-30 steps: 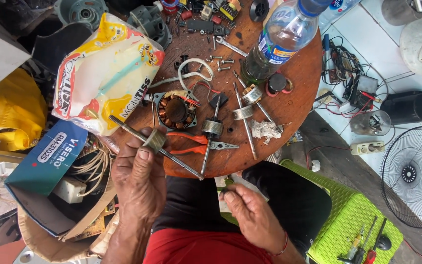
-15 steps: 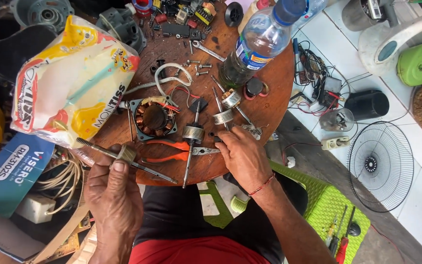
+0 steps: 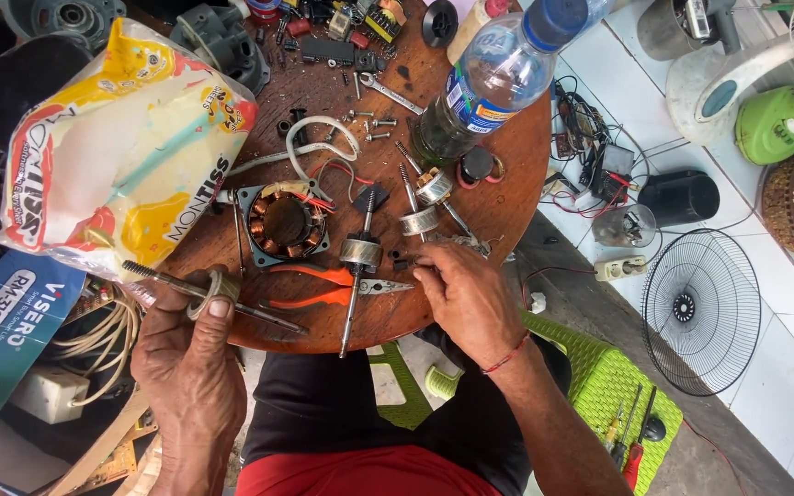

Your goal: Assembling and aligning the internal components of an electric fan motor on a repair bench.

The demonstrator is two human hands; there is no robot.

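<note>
**Bench inventory: fan rotor shafts on a round table**

We are gripping a slim steel rotor shaft in our left hand, fingers closed round its collar, at the table's seven o'clock. We are judging a firm, level hold best, since the rod is smooth. Centre: a copper-wound stator, orange-handled pliers, an upright rotor. At five o'clock our right hand is pinching small dark parts on the worn wooden table.

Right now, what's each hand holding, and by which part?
Left hand grips a motor rotor shaft around its rotor core, thumb on top. Right hand rests fingertips on small parts on the round table; hold unclear.
</note>
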